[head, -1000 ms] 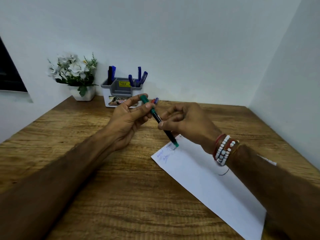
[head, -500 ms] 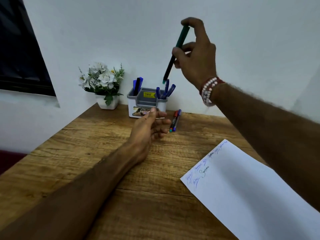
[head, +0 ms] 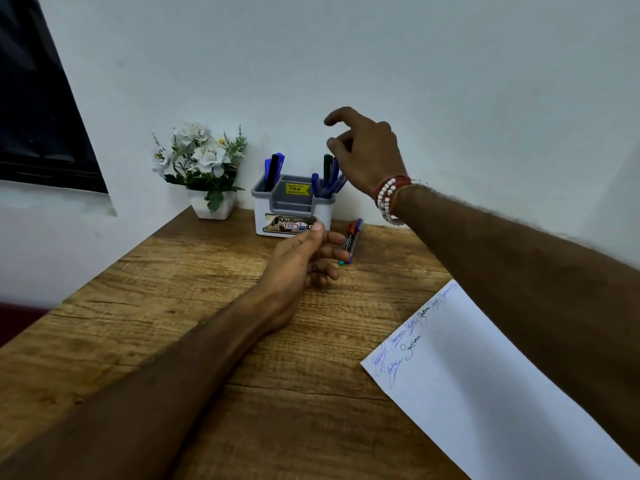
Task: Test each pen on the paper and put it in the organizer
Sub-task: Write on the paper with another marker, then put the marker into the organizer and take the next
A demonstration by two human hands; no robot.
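Head view, left to right: a dark window (head: pixel 45 98) fills the upper left corner, and below it the wooden table (head: pixel 166 313) runs back to a pale wall. At the back of the table, against the wall, stands a white pot of white flowers (head: pixel 202 164). Just beside it on the right sits the grey and white organizer (head: pixel 292 211), which has a yellow price sticker inside and a label on its front. Its left compartment holds a few upright pens (head: pixel 273 169) with blue and dark caps. Its right compartment holds several blue pens (head: pixel 317 185) and one green pen (head: pixel 327 168), all leaning a little. The left hand (head: pixel 298 261) lies on the table in front of the organizer with its thumb pointing up toward the label. Its grip is slack and holds nothing, the fingers reaching loosely to two loose pens (head: pixel 354 237) lying side by side on the table, one red-capped and one blue-capped. Whether the fingertips touch them I cannot tell. A small green end shows just below those fingertips. The right hand (head: pixel 369 150), with beaded bracelets (head: pixel 388 199) on its wrist, hovers over the organizer's right compartment, close above the green pen. Its grip is apart and empty, thumb and forefinger spread. On the right, the white paper (head: pixel 512 403) lies at a slant on the table, with blue and dark scribbled test writing (head: pixel 403 344) along its near-left edge, well apart from the organizer.
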